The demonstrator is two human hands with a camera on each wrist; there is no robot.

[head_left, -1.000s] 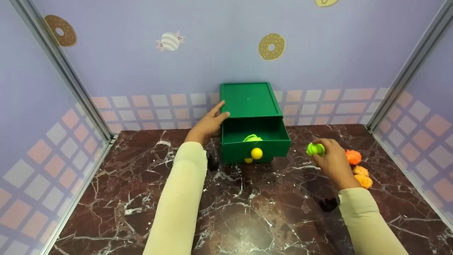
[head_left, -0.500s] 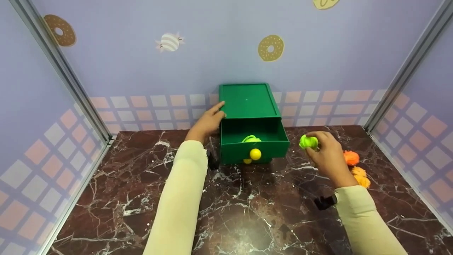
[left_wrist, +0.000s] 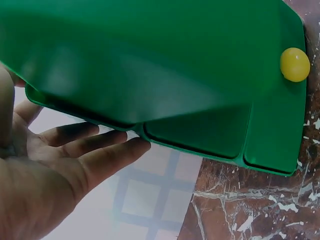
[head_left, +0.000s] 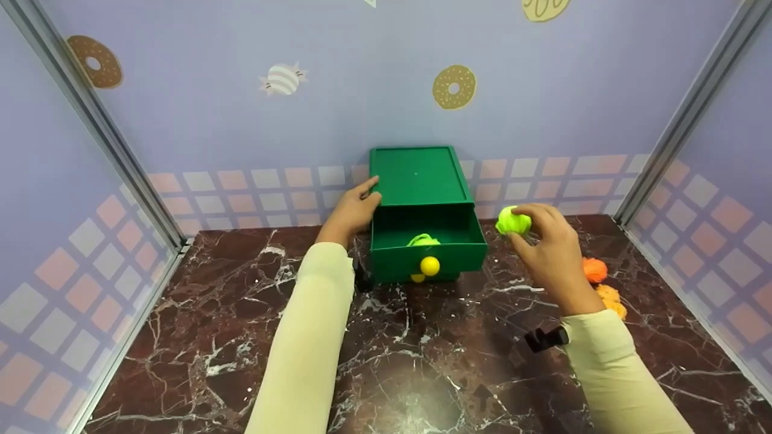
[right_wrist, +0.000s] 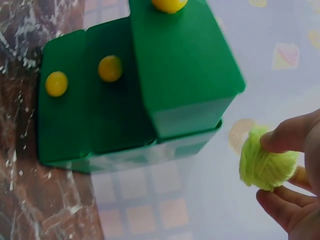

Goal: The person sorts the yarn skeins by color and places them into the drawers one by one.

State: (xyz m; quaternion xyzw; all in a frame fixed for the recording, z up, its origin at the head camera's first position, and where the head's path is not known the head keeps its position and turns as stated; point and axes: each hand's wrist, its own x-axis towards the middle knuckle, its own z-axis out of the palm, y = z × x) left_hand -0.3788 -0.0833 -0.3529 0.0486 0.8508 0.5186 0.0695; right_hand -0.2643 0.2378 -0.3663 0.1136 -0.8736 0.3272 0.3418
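A green drawer cabinet (head_left: 419, 176) stands against the back wall, its top drawer (head_left: 386, 258) pulled out. Inside that drawer lies a lime-green yarn ball (head_left: 424, 240), partly hidden by the drawer front. My left hand (head_left: 351, 212) rests on the cabinet's left side near the top; in the left wrist view its fingers (left_wrist: 112, 159) lie fairly straight against the side. To the right of the drawer, raised above the table, my right hand (head_left: 550, 253) pinches another lime-green yarn ball (head_left: 511, 222) between thumb and fingers.
Right of the right forearm, an orange-red yarn ball (head_left: 594, 270) and lighter orange yarn balls (head_left: 609, 294) lie on the marbled table (head_left: 199, 337). Yellow knobs (head_left: 429, 266) stick out from the drawer fronts; two lower drawers are shut. Patterned walls enclose the table.
My right hand has lifted the lime-green yarn ball and carried it left and towards the drawer. The left hand stays at the cabinet's side. The head view has shifted slightly.
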